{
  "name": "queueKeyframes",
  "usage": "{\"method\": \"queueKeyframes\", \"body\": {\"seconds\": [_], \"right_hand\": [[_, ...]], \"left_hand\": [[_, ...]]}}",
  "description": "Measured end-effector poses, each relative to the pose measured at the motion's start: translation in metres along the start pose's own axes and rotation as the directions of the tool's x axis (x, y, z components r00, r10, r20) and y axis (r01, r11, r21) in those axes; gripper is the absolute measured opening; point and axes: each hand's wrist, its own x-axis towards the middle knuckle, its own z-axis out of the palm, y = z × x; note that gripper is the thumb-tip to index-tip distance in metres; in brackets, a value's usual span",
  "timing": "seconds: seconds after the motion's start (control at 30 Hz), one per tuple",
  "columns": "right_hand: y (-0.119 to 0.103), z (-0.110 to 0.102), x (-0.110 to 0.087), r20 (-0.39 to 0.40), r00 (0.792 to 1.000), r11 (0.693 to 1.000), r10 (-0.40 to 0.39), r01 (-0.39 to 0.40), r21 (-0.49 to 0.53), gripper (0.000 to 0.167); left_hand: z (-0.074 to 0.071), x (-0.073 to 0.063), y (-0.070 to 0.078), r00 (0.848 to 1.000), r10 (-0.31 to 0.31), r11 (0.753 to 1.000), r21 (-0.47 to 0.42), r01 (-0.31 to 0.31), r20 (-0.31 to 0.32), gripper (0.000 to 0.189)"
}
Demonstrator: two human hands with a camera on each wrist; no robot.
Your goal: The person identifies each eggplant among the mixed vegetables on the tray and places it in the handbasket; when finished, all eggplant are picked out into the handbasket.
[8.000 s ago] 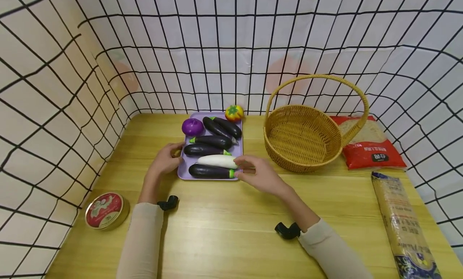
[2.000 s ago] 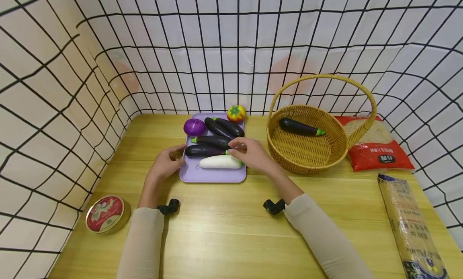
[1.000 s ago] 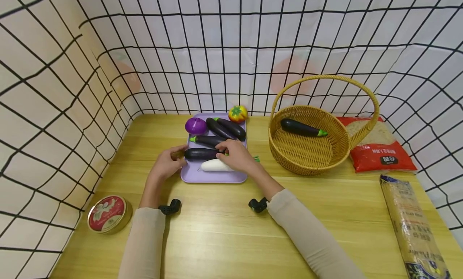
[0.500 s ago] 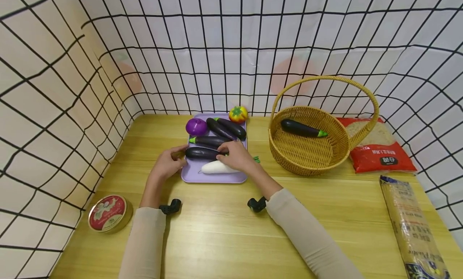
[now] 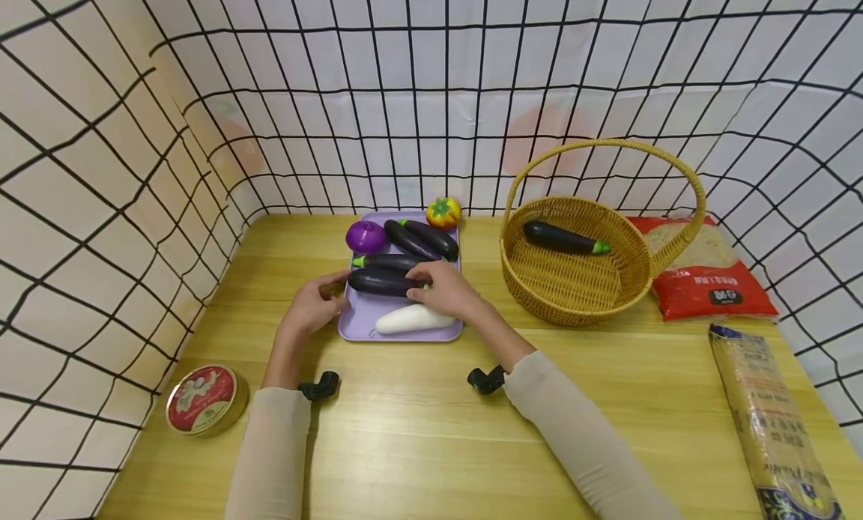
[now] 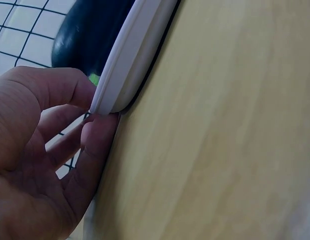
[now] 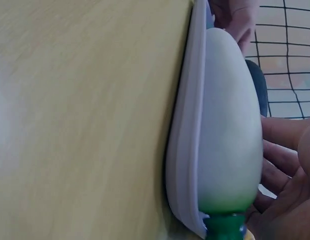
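Observation:
My left hand pinches the left rim of a purple tray; in the left wrist view the thumb lies at the rim's top, with fingers beneath. My right hand grips a dark eggplant near its stem end, which the fingers mostly cover. The eggplant lies over the tray, close against another eggplant behind it. A white radish rests along the tray's front edge; in the right wrist view this radish partly hides my right fingers and the gripped eggplant.
Farther back on the tray are two more eggplants, a purple onion and a red-yellow pepper. A handled wicker basket holds one eggplant. Around lie a red bag, a long packet and a round tin.
Since eight seconds ago, the front eggplant has gone from tray to basket. My right hand came back and took hold of another, now shifted slightly backward; the radish slid toward the tray's front. Left hand stayed.

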Motion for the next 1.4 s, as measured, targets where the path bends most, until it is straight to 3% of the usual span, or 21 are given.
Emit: {"method": "queueKeyframes", "body": {"seconds": [0.43, 0.7, 1.1, 1.4], "right_hand": [[0.004, -0.043, -0.044, -0.04, 0.999, 0.999, -0.024, 0.025, 0.026, 0.045], [0.019, -0.079, -0.076, -0.119, 0.992, 0.998, -0.044, 0.05, 0.045, 0.036], [0.057, -0.13, -0.13, -0.18, 0.982, 0.998, 0.062, -0.06, 0.016, 0.035], [0.087, -0.162, -0.146, -0.21, 0.965, 0.987, 0.155, -0.161, -0.01, 0.037]], "left_hand": [[-0.003, -0.006, -0.001, 1.0, -0.016, 1.0, 0.005, 0.016, 0.001, 0.066], [-0.002, -0.004, 0.0, 1.0, -0.019, 1.0, 0.007, 0.019, 0.002, 0.066], [0.001, -0.004, 0.002, 1.0, -0.02, 0.999, -0.026, 0.02, 0.013, 0.066], [0.002, -0.005, 0.004, 1.0, 0.0, 0.999, -0.046, 0.001, 0.013, 0.066]]}}
